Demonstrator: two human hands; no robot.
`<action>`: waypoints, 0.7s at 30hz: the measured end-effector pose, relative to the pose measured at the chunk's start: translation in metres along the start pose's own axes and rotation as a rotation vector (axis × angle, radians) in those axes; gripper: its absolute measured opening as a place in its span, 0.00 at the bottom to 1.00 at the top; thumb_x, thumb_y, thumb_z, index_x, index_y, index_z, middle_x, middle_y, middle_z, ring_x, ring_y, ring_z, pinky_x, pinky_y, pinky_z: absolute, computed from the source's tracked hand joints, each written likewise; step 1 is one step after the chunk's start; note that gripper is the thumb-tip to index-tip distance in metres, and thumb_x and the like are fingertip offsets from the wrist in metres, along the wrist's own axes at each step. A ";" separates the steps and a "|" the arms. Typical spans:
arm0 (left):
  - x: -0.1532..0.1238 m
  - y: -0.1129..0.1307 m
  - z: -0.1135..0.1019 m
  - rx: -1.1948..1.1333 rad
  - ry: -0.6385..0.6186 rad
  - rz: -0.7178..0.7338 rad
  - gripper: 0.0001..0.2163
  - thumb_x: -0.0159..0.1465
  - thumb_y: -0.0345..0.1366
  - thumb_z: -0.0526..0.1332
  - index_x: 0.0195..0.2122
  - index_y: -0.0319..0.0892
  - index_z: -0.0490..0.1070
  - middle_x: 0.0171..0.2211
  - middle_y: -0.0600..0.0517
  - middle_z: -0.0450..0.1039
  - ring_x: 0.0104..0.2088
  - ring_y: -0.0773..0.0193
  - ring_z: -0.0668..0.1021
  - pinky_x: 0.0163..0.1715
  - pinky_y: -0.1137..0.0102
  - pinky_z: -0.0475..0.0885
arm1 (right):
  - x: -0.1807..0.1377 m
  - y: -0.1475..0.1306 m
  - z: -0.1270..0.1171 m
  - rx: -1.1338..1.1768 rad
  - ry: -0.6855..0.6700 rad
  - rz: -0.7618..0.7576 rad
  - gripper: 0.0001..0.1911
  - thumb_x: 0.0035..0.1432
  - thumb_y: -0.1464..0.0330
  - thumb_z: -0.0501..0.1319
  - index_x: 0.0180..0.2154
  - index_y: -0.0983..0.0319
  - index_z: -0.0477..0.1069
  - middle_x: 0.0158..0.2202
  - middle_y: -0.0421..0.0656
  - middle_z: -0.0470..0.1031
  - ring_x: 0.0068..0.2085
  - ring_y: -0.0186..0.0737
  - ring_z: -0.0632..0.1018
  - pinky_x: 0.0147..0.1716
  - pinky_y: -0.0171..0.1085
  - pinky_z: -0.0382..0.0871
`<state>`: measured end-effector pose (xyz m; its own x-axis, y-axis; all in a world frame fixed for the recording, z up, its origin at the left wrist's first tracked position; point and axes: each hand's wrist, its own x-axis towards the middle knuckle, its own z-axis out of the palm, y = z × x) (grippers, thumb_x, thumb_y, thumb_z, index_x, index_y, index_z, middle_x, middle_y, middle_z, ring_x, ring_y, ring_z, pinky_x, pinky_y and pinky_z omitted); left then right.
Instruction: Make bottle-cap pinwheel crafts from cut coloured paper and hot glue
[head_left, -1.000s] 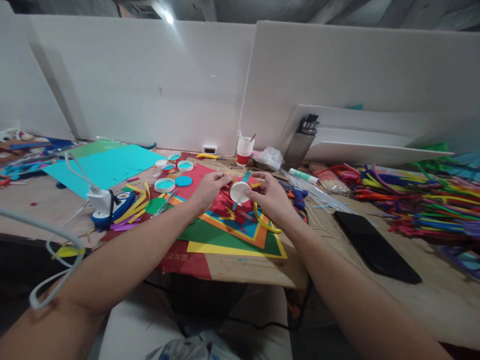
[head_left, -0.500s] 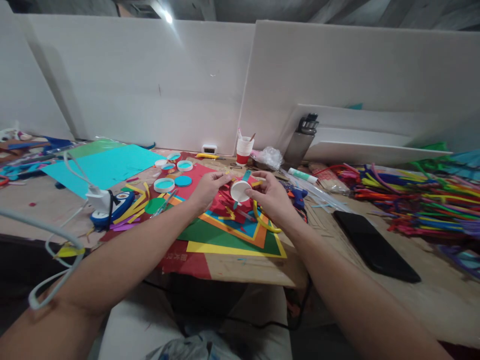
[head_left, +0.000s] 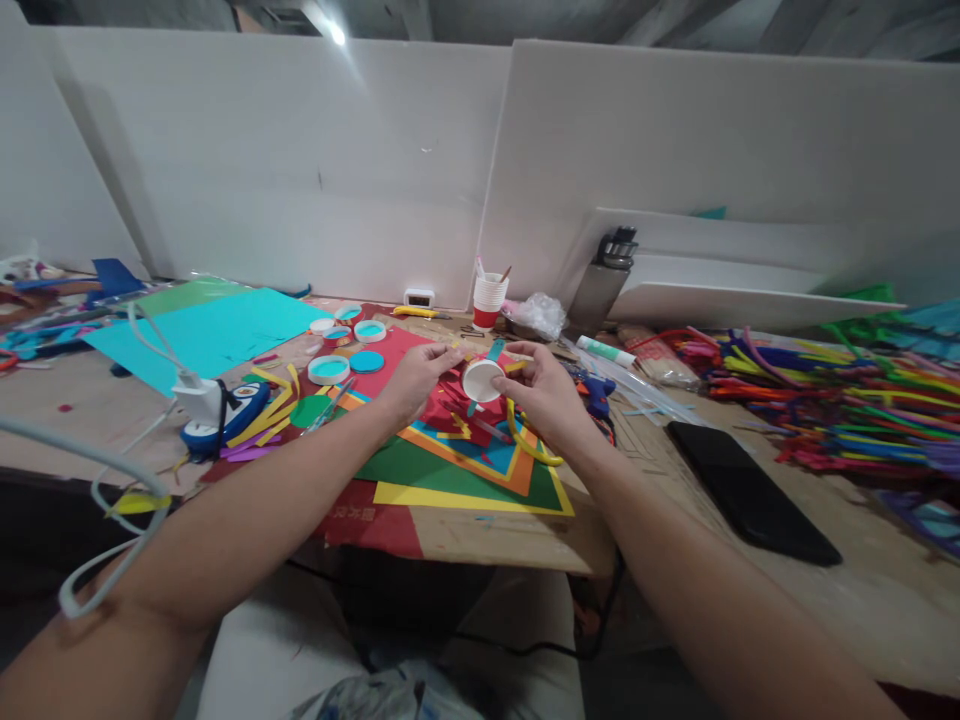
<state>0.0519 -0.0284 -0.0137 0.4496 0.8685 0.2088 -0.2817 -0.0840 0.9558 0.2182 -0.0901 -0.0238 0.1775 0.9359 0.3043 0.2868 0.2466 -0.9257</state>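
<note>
My right hand (head_left: 541, 392) holds a small white paper cup (head_left: 481, 379) on its side, its round base turned toward me. Coloured paper strips stick out around the cup. My left hand (head_left: 417, 377) is pinched at the cup's left side on a thin paper strip. Both hands hover over a stack of coloured paper sheets (head_left: 465, 470), red, green, yellow, orange and blue. A yellow loop (head_left: 529, 446) lies just under my right hand.
White lids with blue discs (head_left: 330, 369) sit left of the hands, beside a cyan sheet (head_left: 210, 330) and a white charger with cable (head_left: 196, 398). A red-and-white cup (head_left: 489, 300) and a steel bottle (head_left: 602, 282) stand at the back. Pipe cleaners (head_left: 817, 400) and a black tablet (head_left: 750, 492) lie right.
The cup has shifted very slightly up and right between my hands. Otherwise nothing has moved.
</note>
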 end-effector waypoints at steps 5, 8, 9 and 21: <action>0.001 0.001 0.000 0.025 -0.048 -0.037 0.21 0.53 0.51 0.66 0.38 0.37 0.73 0.31 0.50 0.73 0.32 0.65 0.74 0.34 0.69 0.68 | 0.000 -0.002 0.000 -0.017 0.001 -0.004 0.27 0.46 0.64 0.65 0.49 0.59 0.61 0.31 0.39 0.74 0.32 0.41 0.76 0.32 0.39 0.69; 0.000 0.001 0.000 0.056 -0.107 -0.041 0.23 0.51 0.51 0.68 0.41 0.37 0.73 0.33 0.49 0.73 0.34 0.64 0.74 0.35 0.69 0.68 | 0.001 -0.004 0.000 -0.029 0.012 0.006 0.28 0.45 0.65 0.65 0.48 0.60 0.60 0.29 0.39 0.73 0.31 0.40 0.76 0.30 0.39 0.68; -0.001 0.001 -0.001 0.075 -0.130 -0.024 0.23 0.50 0.49 0.69 0.42 0.37 0.72 0.35 0.49 0.74 0.35 0.64 0.74 0.36 0.69 0.68 | 0.001 -0.004 0.000 -0.027 0.009 0.008 0.28 0.45 0.65 0.65 0.48 0.60 0.60 0.29 0.39 0.73 0.31 0.40 0.75 0.30 0.39 0.68; -0.006 0.003 0.000 0.193 -0.107 0.065 0.21 0.50 0.38 0.70 0.45 0.38 0.70 0.33 0.50 0.74 0.33 0.65 0.75 0.34 0.70 0.69 | -0.006 -0.015 0.001 -0.093 0.044 -0.010 0.28 0.46 0.63 0.66 0.48 0.60 0.60 0.32 0.41 0.74 0.29 0.39 0.74 0.29 0.38 0.67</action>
<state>0.0488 -0.0338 -0.0116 0.5260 0.8023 0.2823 -0.1500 -0.2392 0.9593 0.2123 -0.0989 -0.0114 0.2149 0.9210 0.3248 0.3743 0.2295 -0.8985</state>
